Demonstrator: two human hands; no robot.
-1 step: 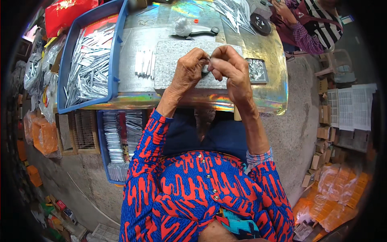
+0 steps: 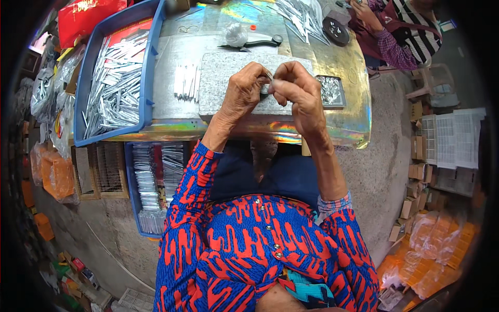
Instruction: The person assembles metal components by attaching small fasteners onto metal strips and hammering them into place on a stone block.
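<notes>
My left hand (image 2: 245,87) is closed over a pale grey speckled block (image 2: 214,86), pinching a thin silvery metal piece (image 2: 269,75) between thumb and fingers. Close against its fingertips, my right hand (image 2: 301,89) has thumb and index finger pressed together; what they hold, if anything, is too small to make out. Part of a small round dark thing shows beneath the fingertips. Left of the block lies a neat row of slim silver strips (image 2: 186,82). On its right sits a small shallow tray (image 2: 343,93) of tiny metal parts.
A blue tray (image 2: 148,73) heaped with silver strips stands at left. Beyond the block lie dark-handled pliers (image 2: 262,43), a clear plastic bag (image 2: 236,35), loose strips (image 2: 299,20) and a black round dish (image 2: 336,31). Another person (image 2: 397,39) sits at far right. A blue crate (image 2: 134,192) stands below the table.
My right hand has shifted very slightly, its thumb and index finger now drawn more closely together beside the left fingertips. The left hand stays nearly in place.
</notes>
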